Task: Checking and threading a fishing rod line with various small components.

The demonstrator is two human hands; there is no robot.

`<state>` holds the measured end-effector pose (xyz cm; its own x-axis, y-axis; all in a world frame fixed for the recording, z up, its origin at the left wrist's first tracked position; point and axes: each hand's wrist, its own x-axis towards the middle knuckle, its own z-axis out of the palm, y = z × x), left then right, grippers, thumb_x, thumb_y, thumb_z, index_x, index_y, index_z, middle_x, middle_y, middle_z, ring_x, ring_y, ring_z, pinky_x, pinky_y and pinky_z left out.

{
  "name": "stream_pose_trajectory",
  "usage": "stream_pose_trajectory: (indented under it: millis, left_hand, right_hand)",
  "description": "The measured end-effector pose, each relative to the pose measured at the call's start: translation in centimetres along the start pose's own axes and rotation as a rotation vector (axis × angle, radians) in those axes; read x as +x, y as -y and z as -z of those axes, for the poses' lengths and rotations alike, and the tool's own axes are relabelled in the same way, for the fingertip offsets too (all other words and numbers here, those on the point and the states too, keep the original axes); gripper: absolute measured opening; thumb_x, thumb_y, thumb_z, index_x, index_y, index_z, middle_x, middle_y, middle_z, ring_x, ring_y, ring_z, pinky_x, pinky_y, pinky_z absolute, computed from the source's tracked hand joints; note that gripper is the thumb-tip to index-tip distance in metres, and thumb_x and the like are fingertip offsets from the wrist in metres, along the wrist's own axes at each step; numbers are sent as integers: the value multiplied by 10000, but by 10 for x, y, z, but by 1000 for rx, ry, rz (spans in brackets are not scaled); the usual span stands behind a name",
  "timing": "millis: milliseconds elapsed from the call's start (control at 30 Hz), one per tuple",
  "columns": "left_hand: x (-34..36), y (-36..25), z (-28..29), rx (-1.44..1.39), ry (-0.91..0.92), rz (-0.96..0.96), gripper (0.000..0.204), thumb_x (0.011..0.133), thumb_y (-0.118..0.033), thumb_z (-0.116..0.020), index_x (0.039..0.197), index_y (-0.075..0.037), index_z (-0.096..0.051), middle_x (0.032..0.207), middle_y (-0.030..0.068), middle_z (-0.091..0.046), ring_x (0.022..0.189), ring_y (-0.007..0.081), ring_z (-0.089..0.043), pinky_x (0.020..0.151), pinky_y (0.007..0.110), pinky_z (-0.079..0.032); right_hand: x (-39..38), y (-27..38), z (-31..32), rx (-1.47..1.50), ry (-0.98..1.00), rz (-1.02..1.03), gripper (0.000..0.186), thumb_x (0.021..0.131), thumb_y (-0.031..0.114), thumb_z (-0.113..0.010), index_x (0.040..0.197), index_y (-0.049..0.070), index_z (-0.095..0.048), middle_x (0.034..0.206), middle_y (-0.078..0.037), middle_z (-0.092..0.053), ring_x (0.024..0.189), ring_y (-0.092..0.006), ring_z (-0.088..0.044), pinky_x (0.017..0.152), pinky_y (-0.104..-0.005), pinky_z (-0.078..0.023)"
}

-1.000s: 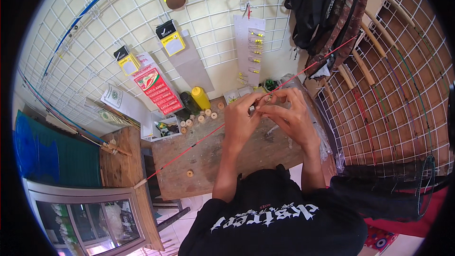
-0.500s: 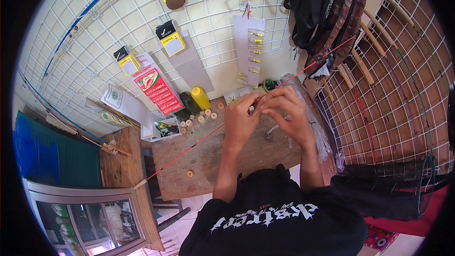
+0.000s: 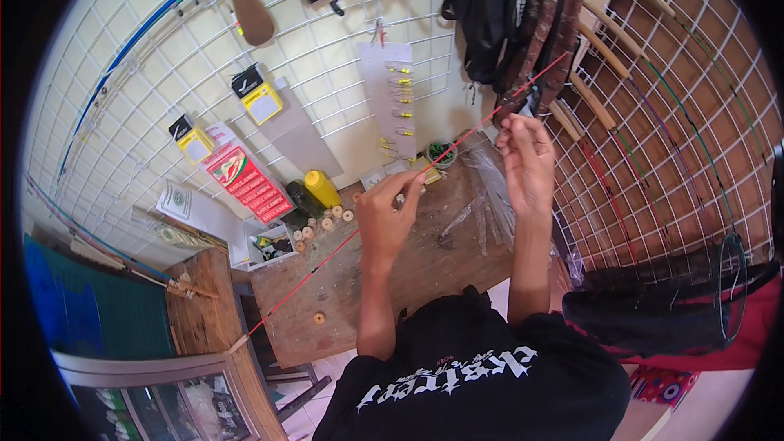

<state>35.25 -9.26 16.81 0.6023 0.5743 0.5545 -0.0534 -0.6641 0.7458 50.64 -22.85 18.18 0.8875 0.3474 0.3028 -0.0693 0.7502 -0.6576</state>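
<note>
Right hand (image 3: 528,165) parted rightward; joint handling ceased | left hand (image 3: 387,214) pinched slender red rod (image 3: 314,272) | right grip narrow, contents unclear

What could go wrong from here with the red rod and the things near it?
The left hand seems to pinch the red rod with fingertips only, and the right hand looks off it, so the rod might slip or turn.
The rod's upper end appears close to the hanging camouflage bag and could brush it.
The lone wooden ring near the table's front edge could be knocked off.
</note>
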Motion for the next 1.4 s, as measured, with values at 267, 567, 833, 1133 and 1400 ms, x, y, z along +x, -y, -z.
stream_pose_trajectory:
  millis: [267,567,833,1133,1400]
  left_hand:
    - [1,-6,-2,18,26,34,98,840,-111,-673,884,-28,-699,760,100,-684,579,167,-629,511,264,-448]
    - [0,-7,-2,42,-2,19,83,836,-107,-675,872,-38,-704,720,92,-668,549,161,-604,482,272,-424]
    - [-6,0,-6,101,-64,-58,81,824,-99,-685,889,-63,-716,680,74,-648,533,149,-588,465,280,-408]
    - [-4,-4,-4,98,-56,-33,92,825,-102,-688,906,-74,-722,689,65,-649,535,137,-579,453,266,-398]
    - [-5,-4,-4,88,-43,-50,96,828,-97,-686,913,-71,-721,734,67,-672,556,135,-596,460,262,-411]
  right_hand:
    - [-6,-25,-15,-80,-129,-22,109,867,75,-662,941,1,-633,819,-27,-634,694,-71,-548,660,-217,-441]
    - [-1,-30,-20,-76,-210,7,90,890,103,-632,825,69,-581,754,2,-574,672,-75,-529,639,-214,-434]
    - [-4,-30,-29,-104,-218,19,167,877,107,-620,737,67,-539,674,19,-508,645,-66,-454,628,-230,-352]
    - [-3,-32,-31,-101,-230,61,147,882,82,-630,752,83,-561,705,18,-530,643,-69,-485,613,-221,-392]
    - [-1,-32,-34,-117,-283,101,154,874,110,-650,756,66,-562,658,29,-525,617,-40,-453,595,-203,-348]
